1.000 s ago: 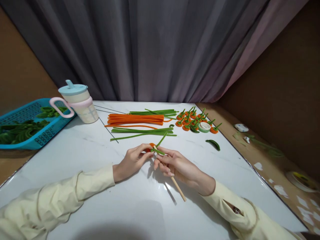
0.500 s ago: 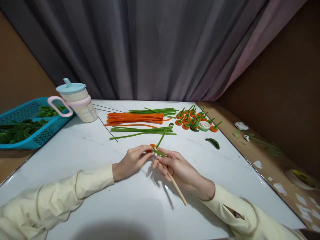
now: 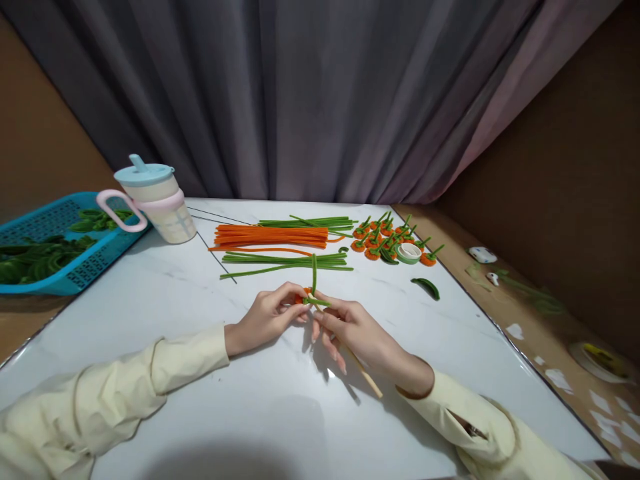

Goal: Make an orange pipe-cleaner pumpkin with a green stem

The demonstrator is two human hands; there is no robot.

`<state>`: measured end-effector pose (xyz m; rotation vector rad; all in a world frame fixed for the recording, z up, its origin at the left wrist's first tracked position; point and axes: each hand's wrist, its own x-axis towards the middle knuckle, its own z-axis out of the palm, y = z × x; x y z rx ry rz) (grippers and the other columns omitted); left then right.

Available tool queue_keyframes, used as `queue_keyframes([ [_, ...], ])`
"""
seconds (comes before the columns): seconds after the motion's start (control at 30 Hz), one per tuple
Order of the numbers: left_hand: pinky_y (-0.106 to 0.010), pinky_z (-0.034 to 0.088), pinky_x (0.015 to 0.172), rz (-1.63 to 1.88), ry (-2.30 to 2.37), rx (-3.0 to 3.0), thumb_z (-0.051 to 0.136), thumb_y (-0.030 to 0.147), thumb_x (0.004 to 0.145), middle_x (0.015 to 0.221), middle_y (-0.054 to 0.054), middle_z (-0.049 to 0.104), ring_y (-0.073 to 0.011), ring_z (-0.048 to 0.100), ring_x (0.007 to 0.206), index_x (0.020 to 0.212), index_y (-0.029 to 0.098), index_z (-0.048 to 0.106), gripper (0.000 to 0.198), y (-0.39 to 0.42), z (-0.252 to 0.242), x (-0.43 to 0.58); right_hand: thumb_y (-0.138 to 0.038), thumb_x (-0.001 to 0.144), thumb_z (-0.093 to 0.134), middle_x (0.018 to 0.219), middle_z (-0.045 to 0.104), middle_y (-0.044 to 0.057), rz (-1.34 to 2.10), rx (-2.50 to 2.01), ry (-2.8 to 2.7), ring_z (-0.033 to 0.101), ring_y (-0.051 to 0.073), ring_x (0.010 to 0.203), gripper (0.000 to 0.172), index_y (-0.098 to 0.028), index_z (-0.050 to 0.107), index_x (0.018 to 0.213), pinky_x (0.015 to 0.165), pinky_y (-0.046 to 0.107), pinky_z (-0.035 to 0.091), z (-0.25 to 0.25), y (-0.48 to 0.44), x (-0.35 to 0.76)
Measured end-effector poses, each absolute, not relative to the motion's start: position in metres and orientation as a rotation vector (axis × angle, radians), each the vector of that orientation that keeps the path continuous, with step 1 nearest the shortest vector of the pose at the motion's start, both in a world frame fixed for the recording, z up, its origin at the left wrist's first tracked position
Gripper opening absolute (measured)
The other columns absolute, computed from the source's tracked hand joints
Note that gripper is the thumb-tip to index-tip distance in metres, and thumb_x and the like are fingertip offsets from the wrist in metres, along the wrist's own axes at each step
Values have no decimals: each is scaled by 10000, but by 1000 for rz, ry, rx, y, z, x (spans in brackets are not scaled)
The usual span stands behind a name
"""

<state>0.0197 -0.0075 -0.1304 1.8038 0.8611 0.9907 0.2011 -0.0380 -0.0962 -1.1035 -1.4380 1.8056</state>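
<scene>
The orange-and-green piece [image 3: 300, 299] is nearer than the orange bundle [image 3: 270, 236], left hand [image 3: 267, 316] pinching it, right hand [image 3: 359, 330] with fingers clamped on a stick [image 3: 369, 380].

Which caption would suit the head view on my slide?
Left hand pinches an orange-and-green piece; right hand holds a wooden stick over a white table.

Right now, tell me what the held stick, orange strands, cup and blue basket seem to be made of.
Stick: probably wood, smooth and unpainted, from its pale tan color. Orange strands: probably fuzzy fiber, matte, from their soft edges; any core is hidden. Cup: seemingly smooth plastic, from its molded handle; coated metal possible. Blue basket: likely plastic, from its perforated walls, slightly shiny.
</scene>
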Motion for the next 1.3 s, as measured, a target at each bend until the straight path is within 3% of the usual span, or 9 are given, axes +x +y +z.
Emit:
queue_keyframes([
  [0.33,-261,565,619,848,802,1426,659,287,801,734,-6,652,-139,666,621,928,165,489,245,-2,-119,23,-168,905,344,413,468,-91,1409,-1229,-1848,455,66,304,201,-190,432,726,348,148,370,-100,-42,204],
  [0.5,-302,559,656,752,700,1230,657,282,787,821,-37,663,-167,665,685,977,174,478,282,5,-114,19,-128,894,324,438,465,-96,1346,-1231,-1920,466,69,311,179,-196,425,762,370,153,380,-93,-43,204],
  [0.67,-311,564,579,620,647,989,519,447,844,745,-52,628,-175,636,613,988,151,551,331,16,-111,20,-87,887,318,431,451,-102,1249,-1221,-2035,453,83,308,226,-180,500,984,426,174,408,-93,-44,203],
  [0.8,-264,560,543,563,657,1053,610,374,808,726,-22,576,-134,600,573,874,135,589,249,17,-108,22,-59,872,319,449,457,-97,1199,-1210,-2105,459,96,319,390,-159,459,1222,446,182,411,-95,-45,202],
  [0.9,-252,562,575,530,639,1088,599,342,832,752,-23,582,-123,615,578,895,124,614,226,17,-109,20,-68,884,302,457,463,-88,1162,-1227,-2118,446,96,317,427,-142,437,1282,446,186,401,-95,-45,202],
  [1.17,-249,546,641,599,645,1018,676,252,797,798,-50,644,-121,626,635,1049,127,618,288,15,-119,16,-119,910,315,444,471,-85,1108,-1187,-2074,445,106,352,320,-159,508,1162,493,201,396,-91,-44,204],
  [1.3,-224,519,589,669,678,1075,683,276,798,794,-27,622,-109,607,629,1070,141,602,315,6,-117,20,-124,911,320,432,466,-86,1091,-1207,-2053,438,99,349,240,-166,527,1027,487,198,382,-91,-45,204],
])
